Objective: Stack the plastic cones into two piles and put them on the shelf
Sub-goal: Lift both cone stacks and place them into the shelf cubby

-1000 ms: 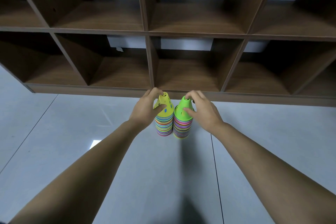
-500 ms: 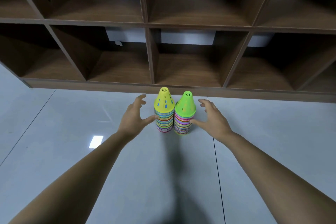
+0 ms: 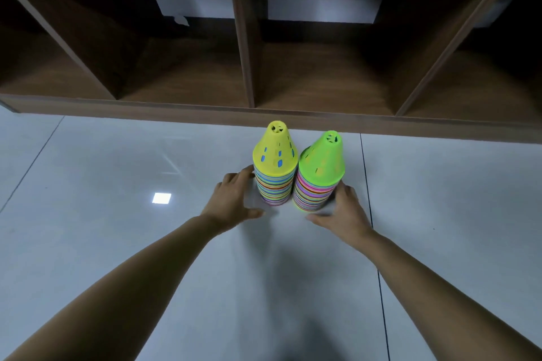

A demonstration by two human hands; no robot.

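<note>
Two piles of striped plastic cones stand side by side on the grey floor, just in front of the shelf. The left pile [image 3: 274,168] has a yellow cone on top; the right pile [image 3: 319,176] has a green one. My left hand [image 3: 233,199] reaches round the base of the left pile with spread fingers, fingertips at its far side. On the other side, my right hand [image 3: 341,211] cups the base of the right pile, thumb stretched toward its front. Whether the fingers press the piles I cannot tell.
The brown wooden shelf [image 3: 264,119] runs across the top, its lowest row of open compartments at floor level behind the piles. A divider [image 3: 245,38] stands straight behind the yellow pile. Glossy grey floor tiles [image 3: 117,214] spread on all sides.
Both hands let go of the cone tops, opened, and dropped to the bases of the piles. The view tilted down and closer, so only the lowest shelf row shows.
</note>
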